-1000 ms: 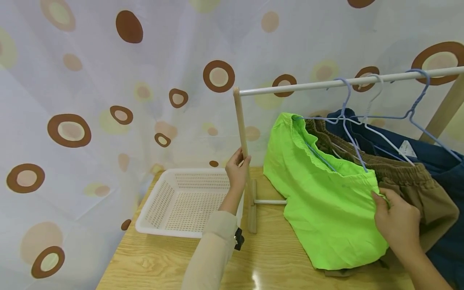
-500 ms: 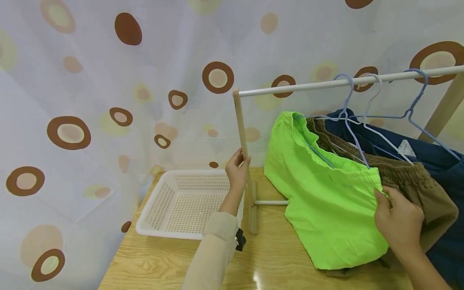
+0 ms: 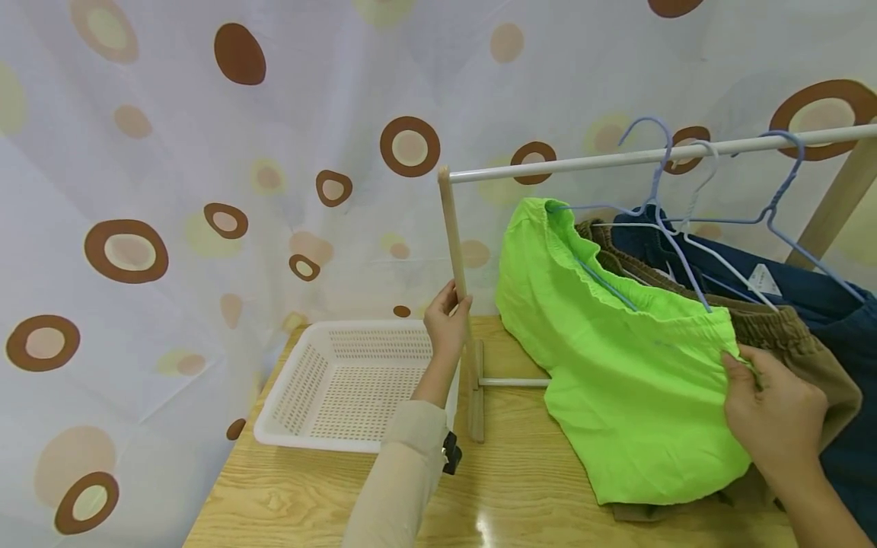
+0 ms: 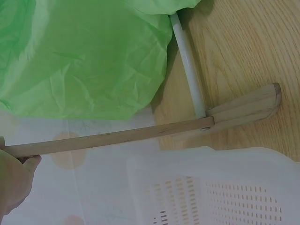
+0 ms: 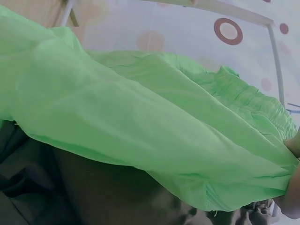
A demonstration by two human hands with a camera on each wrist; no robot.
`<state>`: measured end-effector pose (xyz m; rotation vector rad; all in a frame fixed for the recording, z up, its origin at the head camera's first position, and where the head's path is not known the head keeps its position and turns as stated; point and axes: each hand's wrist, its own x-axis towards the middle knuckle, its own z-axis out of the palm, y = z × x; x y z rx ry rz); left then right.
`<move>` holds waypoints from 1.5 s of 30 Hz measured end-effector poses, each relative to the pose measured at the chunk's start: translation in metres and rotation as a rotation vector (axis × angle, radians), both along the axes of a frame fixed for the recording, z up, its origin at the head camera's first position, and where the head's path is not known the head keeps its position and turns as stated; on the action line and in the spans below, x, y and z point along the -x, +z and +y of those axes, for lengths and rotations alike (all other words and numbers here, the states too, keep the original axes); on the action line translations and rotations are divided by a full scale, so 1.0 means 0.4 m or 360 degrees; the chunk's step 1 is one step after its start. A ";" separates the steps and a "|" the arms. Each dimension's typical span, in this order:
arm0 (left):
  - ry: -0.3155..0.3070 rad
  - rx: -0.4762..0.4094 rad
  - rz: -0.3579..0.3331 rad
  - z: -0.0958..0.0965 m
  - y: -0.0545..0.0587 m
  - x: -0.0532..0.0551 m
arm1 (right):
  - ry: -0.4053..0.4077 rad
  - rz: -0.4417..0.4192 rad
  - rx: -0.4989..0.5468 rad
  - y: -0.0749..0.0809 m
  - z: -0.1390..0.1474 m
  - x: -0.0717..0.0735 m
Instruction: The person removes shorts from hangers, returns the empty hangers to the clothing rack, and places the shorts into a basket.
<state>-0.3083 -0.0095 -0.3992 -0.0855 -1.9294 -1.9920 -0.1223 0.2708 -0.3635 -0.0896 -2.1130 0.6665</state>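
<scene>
My left hand (image 3: 448, 320) holds the wooden side post (image 3: 452, 236) of a small clothes rack, thumb and fingers on either side of it. With my right hand (image 3: 777, 407) I pinch the near end of the waistband of bright green shorts (image 3: 637, 403). The shorts hang on a blue wire hanger (image 3: 656, 179), whose hook now rises above the white rail (image 3: 569, 165). In the right wrist view, the green cloth (image 5: 117, 112) stretches toward my fingertips at the right edge. The left wrist view shows the post (image 4: 117, 137) running down to its foot.
Behind the shorts hang brown trousers (image 3: 784, 327) on a white hanger (image 3: 726, 262) and navy trousers (image 3: 798, 288) on another blue hanger (image 3: 777, 198). A white perforated basket (image 3: 308, 440) stands left of the post on the wooden table (image 3: 274, 495). A spotted curtain (image 3: 205, 114) hangs behind.
The green shorts and their hanger have moved up and slightly right with my right hand, and the hook has lifted off the rail. My left hand stays on the post.
</scene>
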 end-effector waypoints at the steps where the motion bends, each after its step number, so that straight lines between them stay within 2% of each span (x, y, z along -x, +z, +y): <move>1: 0.0001 0.0003 0.0005 0.000 0.000 0.000 | 0.0004 0.0004 -0.0021 0.003 0.002 -0.004; 5: -0.0005 0.0004 0.0015 0.001 -0.001 -0.003 | 0.0003 0.0024 -0.0081 0.008 0.011 -0.020; 10: -0.0004 -0.0018 -0.0024 0.001 0.005 -0.005 | -0.0001 0.0002 -0.0101 0.011 0.020 -0.044; 18: -0.0003 -0.0034 -0.0026 0.003 0.007 -0.007 | -0.0147 -0.0154 -0.0048 0.005 0.041 -0.089; 20: -0.0002 -0.0037 -0.0028 0.005 0.007 -0.006 | -0.0128 -0.0175 -0.0016 0.000 0.048 -0.097; 23: -0.0017 -0.0022 -0.0023 0.002 0.006 -0.006 | -0.0117 -0.0274 0.0040 -0.010 0.054 -0.111; 27: -0.0084 0.0019 -0.0006 -0.008 0.008 -0.007 | -0.0077 -0.0370 0.0067 -0.027 0.063 -0.129; 35: -0.0208 0.0125 -0.0009 -0.034 0.003 -0.021 | -0.0047 -0.0430 -0.0016 -0.055 0.081 -0.142; 41: -0.0205 0.0189 0.0013 -0.051 -0.013 -0.044 | 0.0022 -0.0511 -0.0004 -0.072 0.090 -0.144; 45: -0.0157 0.0193 0.0038 -0.065 -0.024 -0.055 | 0.0067 -0.0564 0.0024 -0.088 0.104 -0.145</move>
